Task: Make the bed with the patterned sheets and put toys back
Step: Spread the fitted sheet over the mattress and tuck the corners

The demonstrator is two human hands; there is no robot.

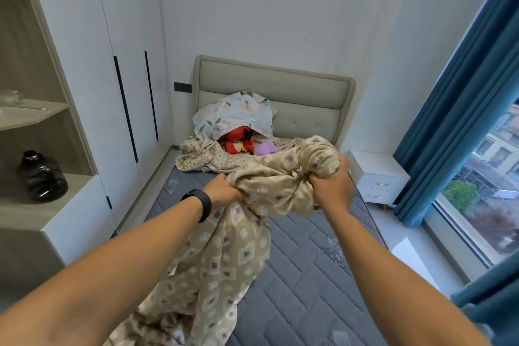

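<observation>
Both hands clutch the beige sheet (247,222) bunched above the bare grey mattress (303,275); the left hand (222,191) grips a fold, the right hand (331,185) squeezes a thick wad just beside it; the sheet trails to the headboard (280,84), where a red toy (238,140) and purple toy (266,147) lie under a floral pillow (233,115).

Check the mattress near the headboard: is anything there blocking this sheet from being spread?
Yes. A red plush toy and a purple plush toy lie on the bunched beige diamond-patterned sheet by the padded headboard, under a floral pillow. The rest of the grey quilted mattress looks bare.
</observation>
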